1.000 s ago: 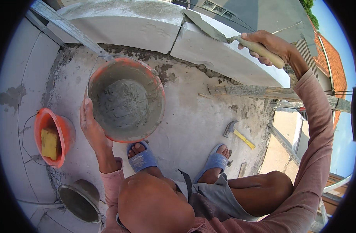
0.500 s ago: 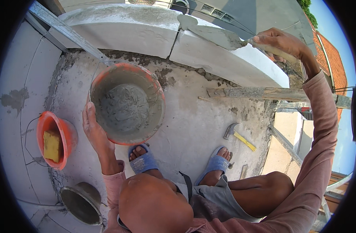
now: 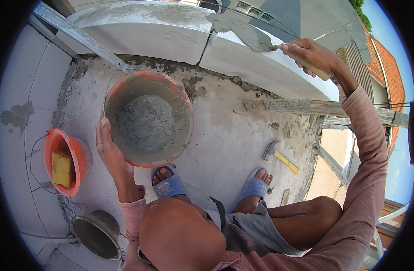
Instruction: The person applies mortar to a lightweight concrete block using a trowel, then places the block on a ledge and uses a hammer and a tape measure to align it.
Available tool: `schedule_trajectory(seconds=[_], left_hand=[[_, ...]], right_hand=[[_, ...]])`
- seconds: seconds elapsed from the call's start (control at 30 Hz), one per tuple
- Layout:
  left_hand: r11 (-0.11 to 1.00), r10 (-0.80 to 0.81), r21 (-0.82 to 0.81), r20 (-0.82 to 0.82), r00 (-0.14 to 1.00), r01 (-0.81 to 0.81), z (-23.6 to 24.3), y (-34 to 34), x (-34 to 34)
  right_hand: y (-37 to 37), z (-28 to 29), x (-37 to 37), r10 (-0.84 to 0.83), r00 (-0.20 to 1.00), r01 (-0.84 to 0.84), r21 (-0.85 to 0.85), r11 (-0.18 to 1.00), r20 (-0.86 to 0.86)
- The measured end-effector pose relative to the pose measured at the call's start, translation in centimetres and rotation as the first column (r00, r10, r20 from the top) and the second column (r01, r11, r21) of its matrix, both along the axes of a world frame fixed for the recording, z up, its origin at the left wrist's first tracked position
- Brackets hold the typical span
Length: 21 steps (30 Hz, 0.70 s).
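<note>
My right hand (image 3: pixel 311 55) grips the wooden handle of a trowel (image 3: pixel 248 32), whose blade lies flat on the top of the grey concrete ledge (image 3: pixel 171 31) at the joint between two sections. My left hand (image 3: pixel 108 149) rests on the near left rim of an orange bucket (image 3: pixel 148 118) holding wet grey mortar. The bucket stands tilted on the concrete floor just in front of my blue sandals (image 3: pixel 170 185).
A smaller orange bucket (image 3: pixel 70 158) with a yellow sponge (image 3: pixel 61 168) sits at left; a grey pail (image 3: pixel 95 235) lies below it. A hammer (image 3: pixel 280 156) with a yellow handle lies on the floor at right. A wooden plank (image 3: pixel 315 107) crosses the slab's open right edge.
My right hand has brought the trowel down and leftward onto the ledge top. The mortar bucket and my left hand have stayed in place.
</note>
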State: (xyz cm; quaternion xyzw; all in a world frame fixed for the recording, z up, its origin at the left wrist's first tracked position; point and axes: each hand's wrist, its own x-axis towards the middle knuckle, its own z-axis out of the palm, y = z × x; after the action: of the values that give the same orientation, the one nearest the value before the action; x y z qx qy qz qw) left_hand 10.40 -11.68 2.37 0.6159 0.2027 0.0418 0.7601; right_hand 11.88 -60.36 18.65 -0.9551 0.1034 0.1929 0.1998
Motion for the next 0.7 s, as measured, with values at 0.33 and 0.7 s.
schedule_trajectory(seconds=[0.33,0.7], left_hand=[[0.999,-0.032,0.011,0.006,0.999,0.032,-0.4,-0.8,0.0],[0.976,-0.218,0.020,0.004,0.976,0.218,-0.5,0.6,0.1]], right_hand=[[-1.2,3.0,-1.9,-0.203,0.979,0.203,0.090,0.975,-0.008],[0.6,6.4,-8.3,-0.180,0.983,0.177,-0.091,0.980,-0.024]])
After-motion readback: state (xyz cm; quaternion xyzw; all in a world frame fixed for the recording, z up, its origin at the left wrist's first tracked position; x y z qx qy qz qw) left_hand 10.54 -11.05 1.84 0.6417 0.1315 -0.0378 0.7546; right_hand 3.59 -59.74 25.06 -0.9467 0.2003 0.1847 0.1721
